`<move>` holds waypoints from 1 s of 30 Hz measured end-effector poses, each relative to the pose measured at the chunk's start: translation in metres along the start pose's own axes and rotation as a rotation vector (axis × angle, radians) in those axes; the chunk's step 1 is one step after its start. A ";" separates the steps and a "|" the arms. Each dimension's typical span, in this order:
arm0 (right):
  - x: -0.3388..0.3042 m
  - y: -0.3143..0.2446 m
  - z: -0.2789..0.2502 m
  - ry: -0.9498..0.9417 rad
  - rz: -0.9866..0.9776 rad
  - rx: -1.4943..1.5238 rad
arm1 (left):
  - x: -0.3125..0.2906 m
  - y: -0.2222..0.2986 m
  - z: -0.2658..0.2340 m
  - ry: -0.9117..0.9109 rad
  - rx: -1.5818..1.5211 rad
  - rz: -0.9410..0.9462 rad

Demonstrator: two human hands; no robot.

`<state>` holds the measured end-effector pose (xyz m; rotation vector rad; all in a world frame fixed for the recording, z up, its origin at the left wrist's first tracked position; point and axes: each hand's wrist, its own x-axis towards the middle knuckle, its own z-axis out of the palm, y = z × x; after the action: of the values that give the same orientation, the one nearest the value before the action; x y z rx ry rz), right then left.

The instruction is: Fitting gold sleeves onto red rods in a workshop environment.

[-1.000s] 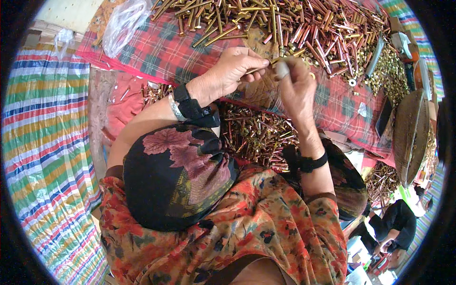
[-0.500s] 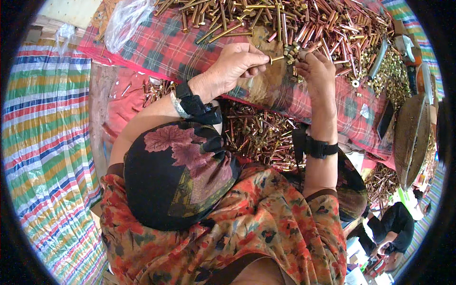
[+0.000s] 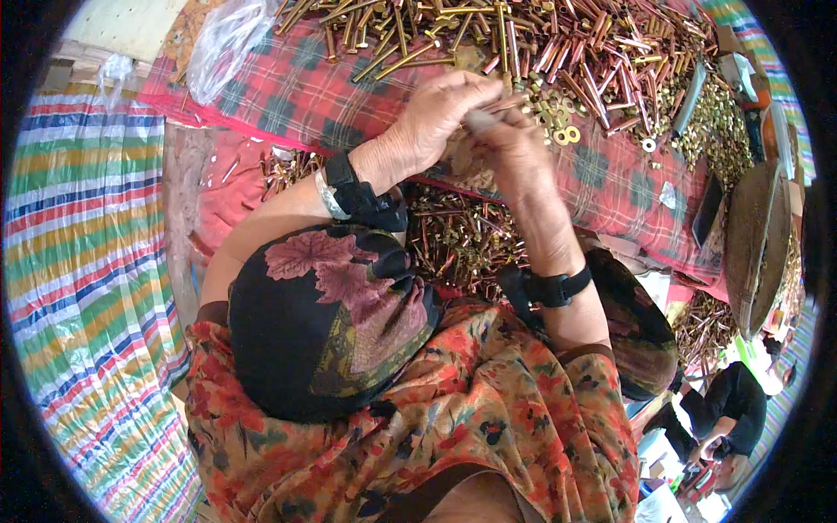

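Observation:
My left hand (image 3: 443,118) is closed over the cloth-covered work surface, its fingertips pinching a bolt (image 3: 506,105) whose shaft points to the right. Up against those fingertips is my right hand (image 3: 516,150), its fingers bent together and smeared by motion. Whatever small part it pinches is hidden. Just right of the hands lie several flat yellowish washers (image 3: 558,113) on the plaid cloth (image 3: 602,187). Beyond the hands spreads a big heap of loose brass and copper-coloured bolts (image 3: 602,52).
Small nuts (image 3: 719,131) are piled at the right, near a round woven basket (image 3: 757,248). A clear plastic bag (image 3: 227,48) sits at the far left. More bolts and fittings (image 3: 462,235) lie below the cloth's near edge. Another person (image 3: 732,405) works at the lower right.
My right hand has come left from the small parts beside the heap to meet my left fingertips. The left hand, still holding the bolt, has shifted slightly; washers now show where the right hand was.

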<state>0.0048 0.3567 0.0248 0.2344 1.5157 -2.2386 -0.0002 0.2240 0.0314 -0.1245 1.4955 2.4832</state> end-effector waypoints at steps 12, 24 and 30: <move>0.007 -0.043 -0.113 0.808 -0.763 -1.272 | -0.006 0.003 -0.011 -0.033 0.276 -0.150; 0.022 -0.060 -0.204 0.874 -0.544 -1.555 | -0.006 0.004 -0.007 -0.043 0.335 -0.223; 0.016 -0.067 -0.194 0.672 -0.627 -1.475 | -0.007 0.006 -0.005 -0.056 0.344 -0.252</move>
<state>-0.0572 0.5512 -0.0006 0.0154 3.4531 -0.7190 0.0052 0.2159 0.0362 -0.1676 1.7369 1.9905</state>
